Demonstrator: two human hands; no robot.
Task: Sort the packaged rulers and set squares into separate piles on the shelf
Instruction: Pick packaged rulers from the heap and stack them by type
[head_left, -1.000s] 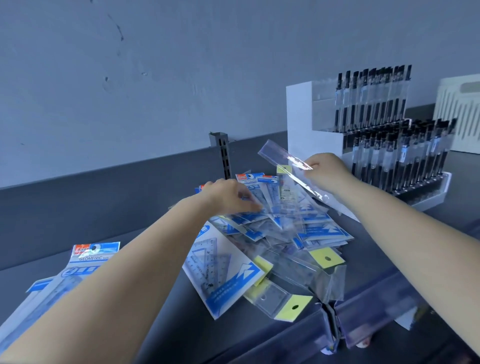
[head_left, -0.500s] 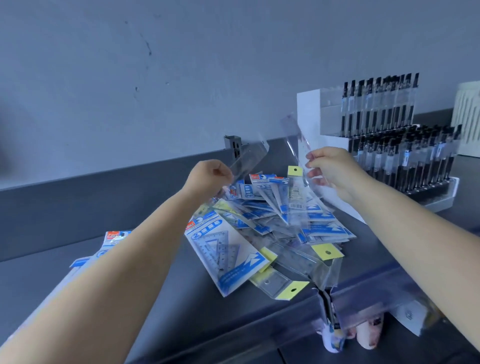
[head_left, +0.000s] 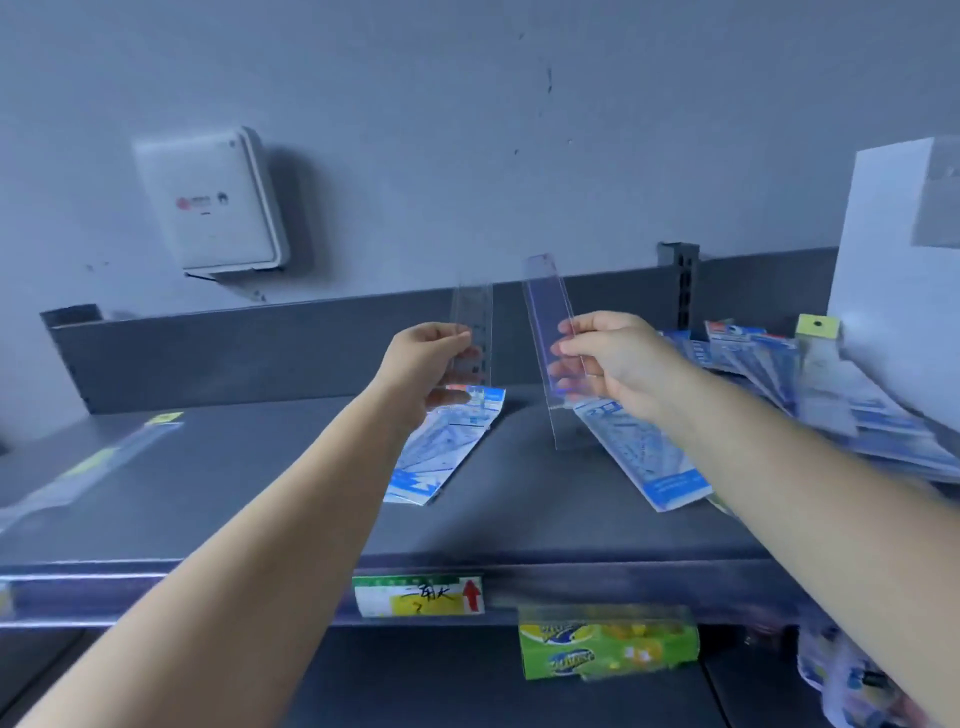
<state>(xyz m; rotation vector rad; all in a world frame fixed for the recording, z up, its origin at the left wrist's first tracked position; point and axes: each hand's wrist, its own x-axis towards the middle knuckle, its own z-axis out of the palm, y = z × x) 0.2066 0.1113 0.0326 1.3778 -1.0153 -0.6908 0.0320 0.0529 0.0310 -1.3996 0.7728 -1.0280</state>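
A white plastic box (head_left: 208, 202) is fixed to the grey wall above the dark metal shelf (head_left: 249, 467). A slotted upright (head_left: 678, 286) rises at the shelf's back, and a yellow-green price label (head_left: 418, 595) sits on its near edge. The left hand (head_left: 426, 369) pinches a clear, thin ruler (head_left: 472, 322) upright above a blue-and-white set-square pack (head_left: 441, 447). The right hand (head_left: 613, 358), its grip closed on a second clear packaged ruler (head_left: 550, 332), holds it tilted above the shelf. The mixed heap (head_left: 841, 395) of glossy packs lies at far right; a blurred ruler pack (head_left: 88, 467) lies left.
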